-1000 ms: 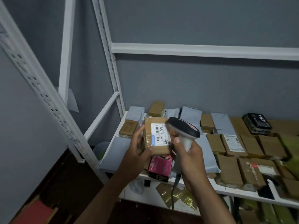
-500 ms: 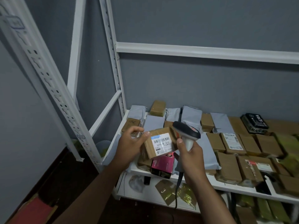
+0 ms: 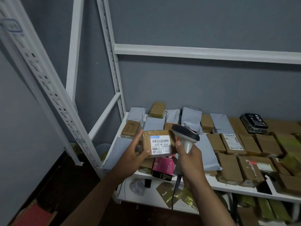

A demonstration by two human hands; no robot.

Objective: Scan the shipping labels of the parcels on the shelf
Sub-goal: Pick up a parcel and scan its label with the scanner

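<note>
The left hand [image 3: 133, 156] grips a brown parcel [image 3: 158, 145] by its left edge, white label [image 3: 161, 145] facing up, above the shelf [image 3: 228, 187]. Just right of it, the right hand [image 3: 189, 158] wraps the handle of a scanner [image 3: 185, 136], whose head touches the parcel's right edge. A pink box [image 3: 163, 165] lies below the parcel.

Both forearms reach forward. The left hand [image 3: 132, 158] grips a small brown cardboard parcel [image 3: 158, 145], thumb on its front face, fingers behind it. The right hand [image 3: 189, 158] curls round the handle of a grey handheld barcode scanner [image 3: 185, 136], thumb up.
</note>
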